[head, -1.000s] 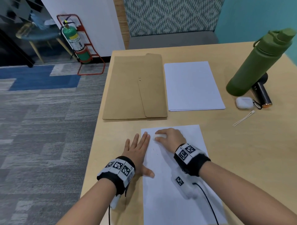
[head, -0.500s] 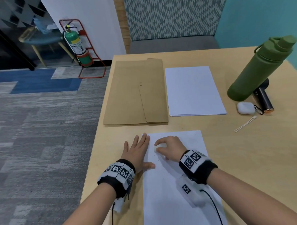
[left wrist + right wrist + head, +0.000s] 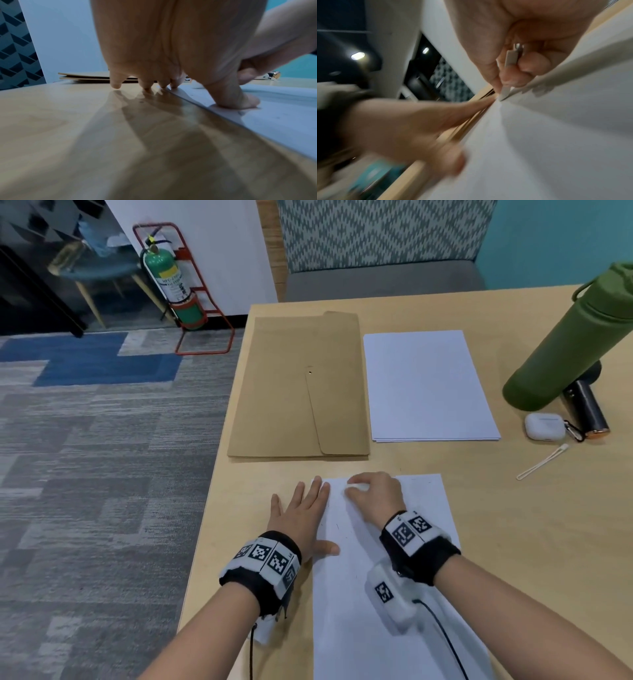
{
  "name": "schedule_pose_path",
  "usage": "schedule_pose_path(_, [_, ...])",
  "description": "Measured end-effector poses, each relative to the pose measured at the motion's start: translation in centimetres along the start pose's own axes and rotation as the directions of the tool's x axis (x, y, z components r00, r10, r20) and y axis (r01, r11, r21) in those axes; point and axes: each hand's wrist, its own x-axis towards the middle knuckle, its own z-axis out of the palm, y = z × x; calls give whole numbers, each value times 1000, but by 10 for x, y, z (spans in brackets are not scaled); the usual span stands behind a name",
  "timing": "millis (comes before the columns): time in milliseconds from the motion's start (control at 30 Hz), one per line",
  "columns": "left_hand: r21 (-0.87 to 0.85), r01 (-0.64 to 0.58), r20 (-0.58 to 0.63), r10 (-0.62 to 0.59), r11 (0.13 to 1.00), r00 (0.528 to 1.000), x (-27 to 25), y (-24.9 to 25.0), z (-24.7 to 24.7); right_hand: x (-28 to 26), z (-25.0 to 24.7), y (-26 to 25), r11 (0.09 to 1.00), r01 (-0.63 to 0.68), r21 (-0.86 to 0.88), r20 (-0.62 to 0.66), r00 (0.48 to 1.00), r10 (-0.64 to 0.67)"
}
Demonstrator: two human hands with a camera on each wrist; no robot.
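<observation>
Your desk [image 3: 513,542] is pale wood, smooth with a soft sheen. Lower centre, the white paper sheet [image 3: 342,645] looks matt; upper centre, the brown envelope [image 3: 281,392] is matt kraft paper.

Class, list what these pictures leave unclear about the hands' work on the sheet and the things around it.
Small white piece: head view, right hand covers most of it; right wrist view is blurred, so its kind is unclear.
Faint marks on the sheet: too small to read, head view.
Green bottle: its top cut by the head view's right edge.
</observation>
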Motion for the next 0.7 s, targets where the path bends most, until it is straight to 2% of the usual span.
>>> schedule_pose_path(167, [-4,-1,3,1,1000,1000,0,0,0,-26,17,8,993,66,-98,145,988,-52])
schedule_pose_path(333, [-8,0,19,0,1000,1000,-1,0,-1,-6,3,0,998,-46,40,-48,998,48])
schedule_pose_path(467, [-18,-1,8,1,1000,1000,-1,0,0,-29,22,5,998,25,-49,90,996,-21])
schedule_pose_path(500, [-16,0,9,0,1000,1000,-1,0,0,-27,18,6,999,17,-42,90,996,-14])
schedule_pose_path(633, [-20,2,17,-2,1000,1000,-1,0,-1,-3,-3,3,985,-105,140,-74,990,116])
schedule_pose_path(700, [-28,0,13,0,1000,1000,-1,0,0,-12,2,1,994,-70,86,-35,997,73])
